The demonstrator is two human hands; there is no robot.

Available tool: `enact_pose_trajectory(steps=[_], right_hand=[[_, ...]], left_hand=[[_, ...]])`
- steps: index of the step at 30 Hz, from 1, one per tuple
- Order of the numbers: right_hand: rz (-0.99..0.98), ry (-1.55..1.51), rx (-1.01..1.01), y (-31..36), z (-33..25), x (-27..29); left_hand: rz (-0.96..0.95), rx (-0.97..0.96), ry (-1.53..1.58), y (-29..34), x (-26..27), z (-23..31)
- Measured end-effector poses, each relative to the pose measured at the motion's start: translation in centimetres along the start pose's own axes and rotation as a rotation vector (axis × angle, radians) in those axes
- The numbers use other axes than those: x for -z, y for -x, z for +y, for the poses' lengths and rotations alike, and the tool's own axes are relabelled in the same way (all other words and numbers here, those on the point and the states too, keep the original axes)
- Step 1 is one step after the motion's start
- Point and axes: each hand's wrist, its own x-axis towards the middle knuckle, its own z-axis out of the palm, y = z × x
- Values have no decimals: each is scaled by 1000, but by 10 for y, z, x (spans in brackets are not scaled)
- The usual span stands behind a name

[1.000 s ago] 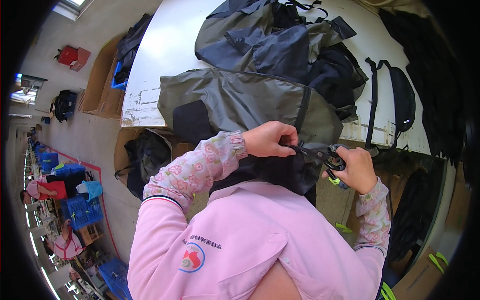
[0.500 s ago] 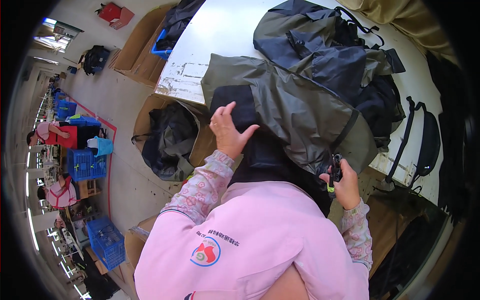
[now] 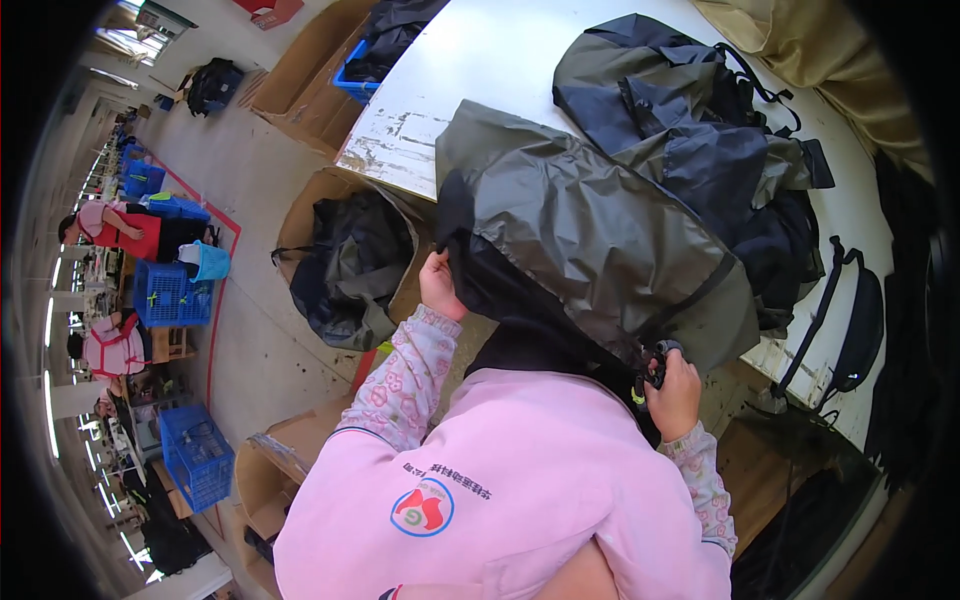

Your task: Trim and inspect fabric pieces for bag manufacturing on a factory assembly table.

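An olive-green, slightly shiny fabric piece (image 3: 590, 230) with a black fabric section (image 3: 505, 285) hangs over the near edge of the white table toward my lap. My left hand (image 3: 440, 288) is closed on the edge of the black section at its left side. My right hand (image 3: 676, 392) is wrapped round a small black tool (image 3: 657, 362) with a yellow-green bit, held against the lower right edge of the fabric. Its exact kind is hidden by the fingers. A dark strap or band (image 3: 690, 300) crosses the olive fabric near that hand.
More dark and olive bags (image 3: 680, 120) lie heaped farther back on the white table (image 3: 480, 60). A black pouch with a strap (image 3: 860, 320) lies at the right. Left of the table, a cardboard box (image 3: 325, 185) holds similar fabric. Blue crates (image 3: 195, 455) and two people stand farther left.
My left hand has gone from spread fingers over the black section to gripping its edge, lifting and folding it. My right hand keeps the tool and has shifted slightly.
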Motion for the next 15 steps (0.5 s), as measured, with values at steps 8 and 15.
enact_pose_trajectory(steps=[8, 15], right_hand=[[-12, -102, -110, -1, 2, -2], [68, -133, -145, -8, 3, 22]], left_hand=[[63, -456, -442, -3, -19, 8], [146, -485, -207, 0, -29, 119]])
